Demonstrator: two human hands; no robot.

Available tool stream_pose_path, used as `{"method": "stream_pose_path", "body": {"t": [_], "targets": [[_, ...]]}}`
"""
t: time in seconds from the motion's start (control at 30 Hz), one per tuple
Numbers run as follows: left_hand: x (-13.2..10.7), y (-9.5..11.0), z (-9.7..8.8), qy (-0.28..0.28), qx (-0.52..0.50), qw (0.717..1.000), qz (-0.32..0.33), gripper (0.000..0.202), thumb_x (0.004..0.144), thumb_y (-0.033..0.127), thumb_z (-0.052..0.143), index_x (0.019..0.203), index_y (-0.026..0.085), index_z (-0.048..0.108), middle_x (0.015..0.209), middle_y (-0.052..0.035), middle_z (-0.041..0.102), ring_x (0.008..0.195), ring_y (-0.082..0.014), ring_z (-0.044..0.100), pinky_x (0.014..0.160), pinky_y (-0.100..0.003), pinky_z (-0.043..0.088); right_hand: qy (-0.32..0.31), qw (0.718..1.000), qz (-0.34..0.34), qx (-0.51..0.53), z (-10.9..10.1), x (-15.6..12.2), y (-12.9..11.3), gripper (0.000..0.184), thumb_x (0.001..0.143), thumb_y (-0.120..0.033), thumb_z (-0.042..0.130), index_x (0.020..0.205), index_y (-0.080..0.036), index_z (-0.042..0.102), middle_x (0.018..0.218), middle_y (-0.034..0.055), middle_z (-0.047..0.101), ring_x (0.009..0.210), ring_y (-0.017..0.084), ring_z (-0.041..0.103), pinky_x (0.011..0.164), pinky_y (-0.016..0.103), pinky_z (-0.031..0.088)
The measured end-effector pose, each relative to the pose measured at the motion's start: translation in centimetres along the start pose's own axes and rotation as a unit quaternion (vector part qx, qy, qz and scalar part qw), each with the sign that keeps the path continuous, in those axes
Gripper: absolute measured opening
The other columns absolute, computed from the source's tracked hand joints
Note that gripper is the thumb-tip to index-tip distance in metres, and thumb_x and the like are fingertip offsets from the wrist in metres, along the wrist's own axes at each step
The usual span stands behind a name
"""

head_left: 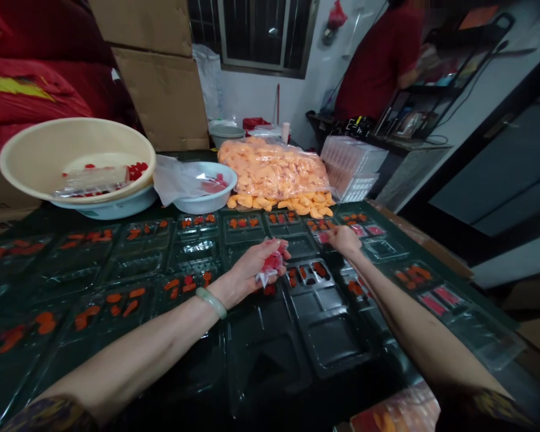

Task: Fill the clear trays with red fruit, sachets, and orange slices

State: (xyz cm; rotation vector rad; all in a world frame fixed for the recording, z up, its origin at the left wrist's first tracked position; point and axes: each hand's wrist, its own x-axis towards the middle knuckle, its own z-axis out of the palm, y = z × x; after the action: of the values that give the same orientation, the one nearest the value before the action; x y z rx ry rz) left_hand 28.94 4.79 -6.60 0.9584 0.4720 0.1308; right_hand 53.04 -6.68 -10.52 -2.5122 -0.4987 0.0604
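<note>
Well, in the head view, the left hand (252, 270) curls nearly shut around a clump of red pieces (273, 261), whose ragged lower end points down toward the black plastic tray (333, 342) just beneath. The right hand (344, 240) is pinched narrowly on a small pink-red piece (324, 237), its long axis lying sideways, above the tray's far compartments.

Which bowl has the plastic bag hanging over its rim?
The small white bowl, just right of the big cream basin: a clear plastic bag drapes over its left rim, whereas the basin's bag lies inside it.
</note>
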Motion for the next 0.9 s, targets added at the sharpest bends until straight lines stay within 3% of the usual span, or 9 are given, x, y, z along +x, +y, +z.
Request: {"method": "stream_pose_path", "body": {"t": [0.1,0.17,0.23,0.37,0.43,0.53,0.73,0.77,0.9], "targets": [[-0.1,0.0,-0.4,0.000,0.004,1.000,-0.005,0.021,0.086,0.029,0.049,0.098,0.013,0.056,0.074,-0.0039,0.058,0.046,-0.0099,0.056,0.030,-0.017,0.032,0.016,0.999,-0.033,-0.022,-0.2,-1.4,-1.1,0.012,0.072,-0.027,0.062,0.069,-0.015,0.063,0.077,0.0139,0.063,0.082,0.028,0.059,0.068,0.036,0.042],[-0.1,-0.1,-0.7,-0.015,0.008,1.000,-0.005,0.020,0.085,0.027,0.051,0.098,0.014,0.056,0.073,-0.0033,0.058,0.045,-0.0102,0.055,0.030,-0.017,0.031,0.016,0.997,-0.073,-0.012,-0.7,-3.0,-2.7,0.019,0.080,-0.032,0.055,0.078,-0.016,0.064,0.079,0.0116,0.063,0.080,0.024,0.059,0.068,0.033,0.042],[-0.1,-0.2,-0.9,-0.030,0.031,0.999,-0.003,0.018,0.082,0.026,0.054,0.096,0.014,0.057,0.073,-0.0031,0.059,0.045,-0.0110,0.056,0.030,-0.018,0.032,-0.029,0.988,-0.150,0.032,-1.3,-5.2,-4.7,0.026,0.085,-0.036,0.048,0.089,-0.016,0.065,0.077,0.0067,0.063,0.073,0.017,0.057,0.065,0.027,0.043],[-0.3,-0.3,-0.9,-0.028,0.103,0.994,0.014,0.006,0.075,0.017,0.056,0.079,0.013,0.057,0.060,-0.0007,0.057,0.041,-0.0102,0.053,0.036,-0.020,0.037,-0.190,0.899,-0.364,0.149,-1.8,-9.6,-8.3,0.027,0.080,-0.032,0.055,0.101,-0.015,0.063,0.071,0.0004,0.061,0.058,0.010,0.052,0.055,0.021,0.041],[-0.4,-0.3,-1.1,-0.033,0.107,0.994,0.011,0.005,0.073,0.013,0.054,0.077,0.014,0.056,0.054,0.0011,0.055,0.038,-0.0096,0.050,0.038,-0.021,0.040,-0.206,0.878,-0.402,0.156,-1.7,-10.9,-9.0,0.019,0.077,-0.024,0.056,0.092,-0.015,0.064,0.066,-0.0006,0.060,0.054,0.009,0.050,0.053,0.020,0.039],[-0.5,-0.1,-1.5,-0.052,0.075,0.996,0.005,0.009,0.075,0.014,0.051,0.083,0.016,0.055,0.054,0.0008,0.056,0.039,-0.0106,0.051,0.040,-0.021,0.040,-0.211,0.883,-0.380,0.177,-1.3,-11.5,-9.2,0.011,0.076,-0.021,0.056,0.083,-0.015,0.063,0.063,-0.0008,0.060,0.053,0.009,0.051,0.051,0.020,0.038],[-0.5,0.7,-2.0,-0.008,0.074,0.997,-0.003,0.013,0.079,0.024,0.054,0.089,0.015,0.055,0.059,-0.0019,0.057,0.041,-0.0126,0.055,0.033,-0.018,0.034,-0.319,0.858,-0.256,0.311,-1.0,-10.0,-9.0,0.019,0.068,-0.033,0.065,0.073,-0.017,0.057,0.063,0.0001,0.063,0.055,0.012,0.057,0.051,0.022,0.043],[-0.4,0.9,-2.2,0.002,0.065,0.998,-0.003,0.016,0.079,0.024,0.054,0.093,0.015,0.055,0.063,-0.0025,0.059,0.042,-0.0125,0.056,0.032,-0.018,0.033,-0.303,0.866,-0.243,0.315,-1.0,-9.1,-9.0,0.021,0.067,-0.033,0.066,0.074,-0.016,0.057,0.064,0.0007,0.064,0.054,0.011,0.056,0.050,0.021,0.042],[-0.5,1.5,-3.8,0.053,0.014,0.998,-0.017,0.026,0.080,0.022,0.052,0.105,0.015,0.054,0.073,-0.0030,0.060,0.046,-0.0116,0.057,0.033,-0.018,0.035,-0.144,0.956,-0.177,0.185,-0.3,-4.1,-8.3,0.022,0.070,-0.033,0.064,0.079,-0.014,0.059,0.062,0.0015,0.063,0.047,0.010,0.052,0.046,0.020,0.040]]}}
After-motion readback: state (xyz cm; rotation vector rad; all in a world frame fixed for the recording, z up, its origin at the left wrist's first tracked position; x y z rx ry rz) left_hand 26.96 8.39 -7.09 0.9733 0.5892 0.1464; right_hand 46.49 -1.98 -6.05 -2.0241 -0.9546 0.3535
